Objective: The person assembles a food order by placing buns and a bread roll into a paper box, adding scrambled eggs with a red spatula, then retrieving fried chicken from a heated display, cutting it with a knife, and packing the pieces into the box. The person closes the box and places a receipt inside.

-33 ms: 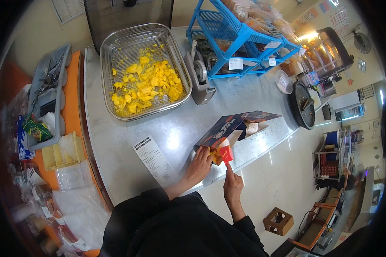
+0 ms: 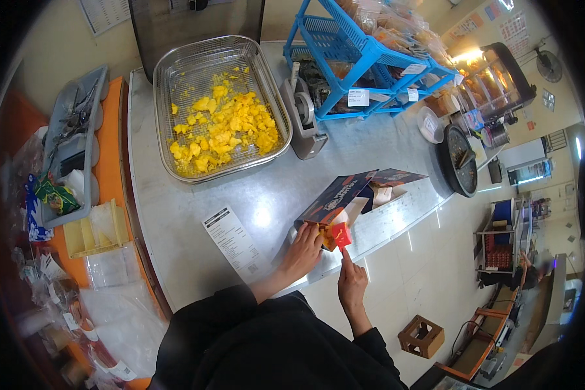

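An open dark blue cardboard box (image 2: 339, 194) lies on the steel counter (image 2: 195, 221) near its front edge. At the box's near end sits a small red carton (image 2: 342, 235) with yellow fries in it. My left hand (image 2: 303, 250) grips the carton and the box's edge from the left. My right hand (image 2: 351, 286) is below the counter edge, its index finger stretched up against the carton's lower corner and its other fingers curled.
A wire mesh tray (image 2: 169, 71) of yellow fried pieces stands at the back, with a grey dispenser (image 2: 302, 123) and a blue wire rack (image 2: 357, 58) to its right. A printed paper slip (image 2: 234, 244) lies left of my hands. Plastic bags (image 2: 110, 305) pile up at the left.
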`<state>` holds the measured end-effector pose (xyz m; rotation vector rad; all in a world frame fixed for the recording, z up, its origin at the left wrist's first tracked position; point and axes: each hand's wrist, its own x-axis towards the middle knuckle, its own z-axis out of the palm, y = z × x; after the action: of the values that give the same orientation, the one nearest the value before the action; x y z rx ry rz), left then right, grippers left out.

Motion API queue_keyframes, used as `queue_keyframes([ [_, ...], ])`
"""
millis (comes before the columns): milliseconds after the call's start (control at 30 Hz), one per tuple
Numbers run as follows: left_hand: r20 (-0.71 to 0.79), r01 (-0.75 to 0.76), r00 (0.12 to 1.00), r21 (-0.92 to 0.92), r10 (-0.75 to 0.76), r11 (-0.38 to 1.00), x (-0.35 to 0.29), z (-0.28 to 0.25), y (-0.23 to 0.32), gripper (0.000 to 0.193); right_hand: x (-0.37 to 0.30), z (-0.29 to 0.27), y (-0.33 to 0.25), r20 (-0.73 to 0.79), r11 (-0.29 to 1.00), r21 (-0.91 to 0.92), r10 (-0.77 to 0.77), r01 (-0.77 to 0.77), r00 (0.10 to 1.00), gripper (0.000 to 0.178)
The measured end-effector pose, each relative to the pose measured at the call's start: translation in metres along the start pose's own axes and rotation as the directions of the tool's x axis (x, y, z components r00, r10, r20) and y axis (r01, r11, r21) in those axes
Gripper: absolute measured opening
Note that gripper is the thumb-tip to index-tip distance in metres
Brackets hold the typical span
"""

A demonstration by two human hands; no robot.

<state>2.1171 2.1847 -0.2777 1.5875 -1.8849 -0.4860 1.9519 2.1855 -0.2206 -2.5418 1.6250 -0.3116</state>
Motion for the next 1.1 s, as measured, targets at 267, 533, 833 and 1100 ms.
queue_keyframes([
  [267,-0.131,-0.171,0.977,-0.014,0.168,0.985,-0.012,-0.006,-0.021,0.027,0.01,0.006,0.006,-0.136,0.992,-0.049,-0.126,0.12,0.983,0.035],
  [533,-0.484,0.144,0.869,0.047,-0.104,0.988,-0.085,-0.099,-0.055,0.022,0.115,-0.074,-0.093,-0.156,0.849,0.493,-0.13,0.191,0.979,0.028],
  [833,-0.645,0.487,0.604,-0.166,-0.468,0.858,-0.018,-0.184,-0.125,0.126,0.256,0.025,-0.217,0.134,0.628,-0.215,-0.74,0.748,0.659,0.016],
  [1100,-0.684,0.463,0.563,-0.205,-0.464,0.863,-0.014,-0.176,-0.137,0.124,0.264,0.012,-0.254,0.188,0.574,-0.086,-0.793,0.814,0.579,0.025],
])
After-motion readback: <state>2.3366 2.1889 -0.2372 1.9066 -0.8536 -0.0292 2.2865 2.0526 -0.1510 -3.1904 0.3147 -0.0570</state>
